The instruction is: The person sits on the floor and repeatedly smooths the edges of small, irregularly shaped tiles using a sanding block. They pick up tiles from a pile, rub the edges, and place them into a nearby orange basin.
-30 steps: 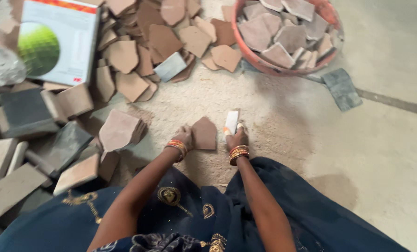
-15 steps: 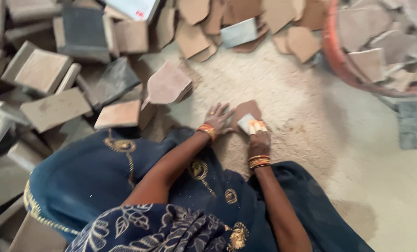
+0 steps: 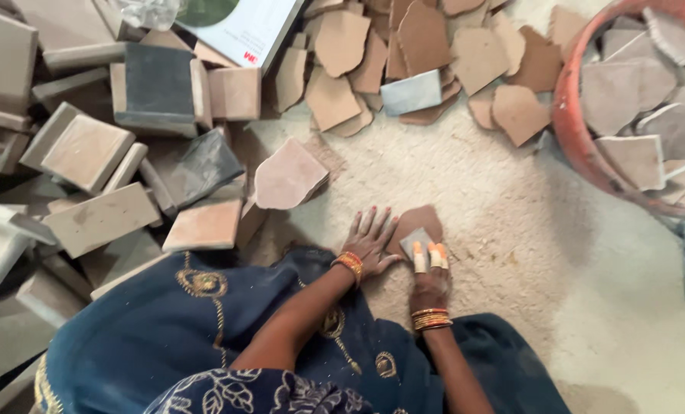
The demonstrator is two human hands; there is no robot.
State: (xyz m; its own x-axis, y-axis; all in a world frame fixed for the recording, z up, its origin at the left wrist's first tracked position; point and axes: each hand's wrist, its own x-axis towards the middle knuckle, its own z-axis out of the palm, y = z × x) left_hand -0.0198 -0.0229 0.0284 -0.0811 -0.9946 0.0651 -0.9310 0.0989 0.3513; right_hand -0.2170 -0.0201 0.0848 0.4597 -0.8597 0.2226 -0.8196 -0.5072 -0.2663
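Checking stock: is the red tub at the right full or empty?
Full: the red tub is heaped to its rim with grey tile pieces.

I wear a dark blue dress with gold embroidered round motifs and a gold border line, and a part near me has pale flower outlines. On my left hand [image 3: 371, 241] the wrist carries orange and gold bangles. My right hand [image 3: 430, 277] has similar bangles, and orange caps cover two fingertips [image 3: 437, 254].
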